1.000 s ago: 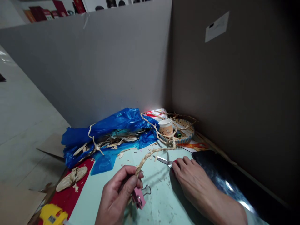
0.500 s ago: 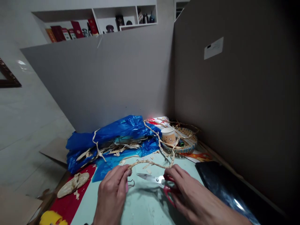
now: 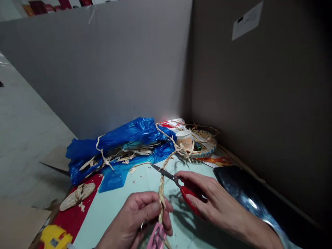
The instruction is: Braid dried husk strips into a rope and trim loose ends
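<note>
Between the fingers of my left hand (image 3: 137, 218) is a braided straw cord (image 3: 161, 186), pinched near its lower end. A pink clip (image 3: 156, 237) grips the cord just below those fingers. My right hand (image 3: 207, 197) is wrapped round the red handles of a pair of scissors (image 3: 168, 174). The blades look nearly closed and lie across the cord above my left hand; whether they touch it I cannot tell. From there the cord runs up to a round woven basket (image 3: 207, 153) at the back.
Beside the basket's front stands a paper cup (image 3: 184, 139). A blue plastic bag (image 3: 135, 133) with dry straw strips lies at back left. Further left are a small woven straw slipper (image 3: 77, 197) and a yellow tool (image 3: 55, 237). A black glossy sheet (image 3: 243, 193) lies right. Grey panels (image 3: 129, 69) enclose the back.
My left hand has come lower and turned, bringing the cord upright with the clip in view. The scissors' blades have closed together and moved up across the cord. The view has tilted down.
</note>
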`<state>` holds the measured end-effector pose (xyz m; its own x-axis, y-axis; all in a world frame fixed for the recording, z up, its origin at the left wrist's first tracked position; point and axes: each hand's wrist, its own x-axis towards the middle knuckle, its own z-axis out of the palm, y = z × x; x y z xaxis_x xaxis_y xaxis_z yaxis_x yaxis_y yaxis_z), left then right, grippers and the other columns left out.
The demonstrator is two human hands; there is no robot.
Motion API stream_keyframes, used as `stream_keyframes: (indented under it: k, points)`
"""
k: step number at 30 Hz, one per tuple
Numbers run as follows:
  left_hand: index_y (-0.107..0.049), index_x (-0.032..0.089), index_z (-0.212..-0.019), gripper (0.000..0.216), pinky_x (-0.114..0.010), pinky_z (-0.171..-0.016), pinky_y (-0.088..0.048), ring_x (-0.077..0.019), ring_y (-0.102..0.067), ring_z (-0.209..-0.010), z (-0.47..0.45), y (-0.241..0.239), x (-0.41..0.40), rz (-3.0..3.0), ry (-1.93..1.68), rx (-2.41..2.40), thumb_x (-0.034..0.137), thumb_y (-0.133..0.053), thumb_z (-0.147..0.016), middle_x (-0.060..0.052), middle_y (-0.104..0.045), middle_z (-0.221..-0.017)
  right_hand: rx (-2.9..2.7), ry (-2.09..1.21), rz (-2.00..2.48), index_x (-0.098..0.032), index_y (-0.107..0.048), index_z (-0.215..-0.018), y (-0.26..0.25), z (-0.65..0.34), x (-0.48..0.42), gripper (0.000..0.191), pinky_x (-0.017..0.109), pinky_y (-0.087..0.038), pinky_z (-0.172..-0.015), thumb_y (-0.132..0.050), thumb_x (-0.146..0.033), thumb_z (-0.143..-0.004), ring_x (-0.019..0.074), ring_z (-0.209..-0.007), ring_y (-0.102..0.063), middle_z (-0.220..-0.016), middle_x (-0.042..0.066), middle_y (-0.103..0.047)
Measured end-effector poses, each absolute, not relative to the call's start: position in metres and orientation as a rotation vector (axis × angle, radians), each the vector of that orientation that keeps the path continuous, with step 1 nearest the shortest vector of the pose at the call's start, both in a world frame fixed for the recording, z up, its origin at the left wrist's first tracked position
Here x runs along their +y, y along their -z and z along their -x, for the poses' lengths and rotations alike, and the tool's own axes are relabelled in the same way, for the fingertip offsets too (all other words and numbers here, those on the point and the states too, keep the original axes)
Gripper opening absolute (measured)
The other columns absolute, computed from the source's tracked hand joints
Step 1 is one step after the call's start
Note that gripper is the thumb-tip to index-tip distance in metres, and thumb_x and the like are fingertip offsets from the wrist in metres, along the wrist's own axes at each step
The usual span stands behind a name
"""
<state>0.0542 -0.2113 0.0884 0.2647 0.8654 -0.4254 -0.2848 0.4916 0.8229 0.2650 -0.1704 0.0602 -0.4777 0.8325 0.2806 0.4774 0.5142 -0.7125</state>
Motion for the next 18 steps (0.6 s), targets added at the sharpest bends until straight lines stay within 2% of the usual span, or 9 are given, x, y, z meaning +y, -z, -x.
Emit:
stream_keyframes:
  k: [5, 9, 12, 15, 18]
  points:
    - [-0.075, 0.012, -0.080, 0.011, -0.017, -0.056, -0.044, -0.0102, -0.061, -0.057, -0.050, -0.095, -0.209, -0.699, -0.938, 1.035, 0.022, -0.071, -0.080, -0.005, -0.071, -0.064, -2.170, -0.700, 1.005, -0.021, -0.050, -0.118, -0.062, -0.271, -0.172, 0.030, 0.027, -0.049, -0.074, -0.052, -0.018, -0.088, 0.0168, -0.084, -0.060, -0.103, 0.006, -0.063]
    - [-0.076, 0.011, -0.079, 0.013, -0.016, -0.056, -0.043, -0.0099, -0.060, -0.059, -0.044, -0.098, -0.203, -0.781, -0.946, 1.055, 0.024, -0.073, -0.079, -0.005, -0.071, -0.067, -2.239, -0.593, 0.932, -0.023, -0.047, -0.115, -0.062, -0.273, -0.175, 0.042, 0.029, -0.049, -0.077, -0.058, -0.010, -0.076, 0.0196, -0.091, -0.057, -0.105, 0.006, -0.058]
    - [-0.077, 0.013, -0.083, 0.015, -0.017, -0.059, -0.044, -0.0113, -0.061, -0.063, -0.040, -0.102, -0.201, -0.825, -0.922, 1.094, 0.026, -0.074, -0.077, -0.005, -0.073, -0.070, -2.283, -0.476, 0.921, -0.022, -0.049, -0.108, -0.061, -0.273, -0.176, 0.043, 0.032, -0.048, -0.076, -0.059, -0.008, -0.069, 0.0217, -0.089, -0.055, -0.100, 0.007, -0.057]
    - [-0.077, 0.016, -0.089, 0.017, -0.019, -0.064, -0.046, -0.0136, -0.063, -0.069, -0.040, -0.106, -0.203, -0.847, -0.891, 1.151, 0.027, -0.074, -0.077, -0.004, -0.074, -0.076, -2.321, -0.335, 0.881, -0.021, -0.051, -0.106, -0.058, -0.274, -0.175, 0.040, 0.033, -0.047, -0.071, -0.057, -0.009, -0.069, 0.0220, -0.083, -0.055, -0.095, 0.008, -0.057]
    - [-0.079, 0.020, -0.087, 0.017, -0.019, -0.066, -0.046, -0.0144, -0.063, -0.071, -0.041, -0.107, -0.207, -0.895, -0.893, 1.168, 0.031, -0.075, -0.075, -0.003, -0.074, -0.076, -2.352, -0.148, 0.817, -0.018, -0.051, -0.116, -0.056, -0.277, -0.175, 0.044, 0.033, -0.046, -0.068, -0.057, -0.013, -0.074, 0.0224, -0.081, -0.055, -0.094, 0.009, -0.058]
